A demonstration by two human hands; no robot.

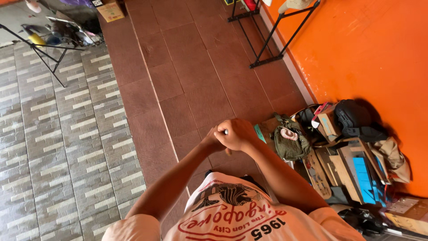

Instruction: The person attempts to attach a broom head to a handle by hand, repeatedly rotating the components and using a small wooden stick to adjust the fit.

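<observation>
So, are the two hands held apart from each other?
No, the left hand and right hand are pressed together over the brown tiled floor.

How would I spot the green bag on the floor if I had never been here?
Start at the bright orange wall and look down to the heap of belongings piled against its foot. At the near edge of that heap, just beyond the person's clasped hands, sits the olive-green bag. It alone is green, with a small pink thing on top, beside a black bag.

Clutter along an orange wall

An olive bag [290,143], black helmet [352,117] and cardboard pieces [343,169] lie by the wall [379,58]; a black rack [267,40] stands far, a cardboard box [110,10] far left.
</observation>
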